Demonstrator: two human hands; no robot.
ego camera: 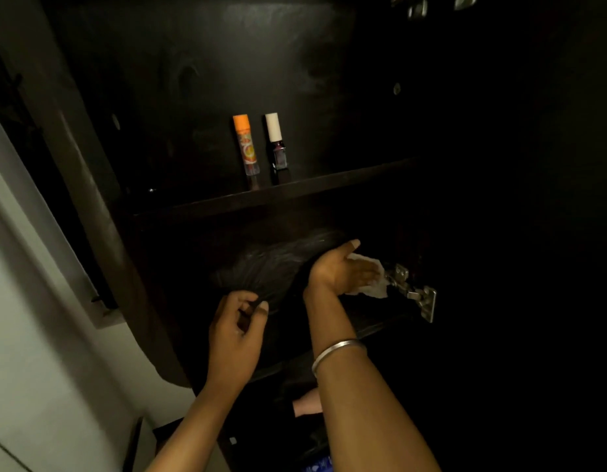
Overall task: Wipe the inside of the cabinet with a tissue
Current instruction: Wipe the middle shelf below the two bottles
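Tissue [373, 284] flat under my right hand [343, 269], at three o'clock by the hinge [412, 291]; I press evenly, sweeping leftward. Left hand [235, 330] loosely curled, grip holding nothing.

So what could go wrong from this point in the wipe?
The tissue, pressed by the right hand, sits right against the metal hinge; it could snag or tear there. The two small bottles stand upright near the front edge of the shelf above; a raised arm might tip them. The cabinet is very dark, so missed patches are likely.
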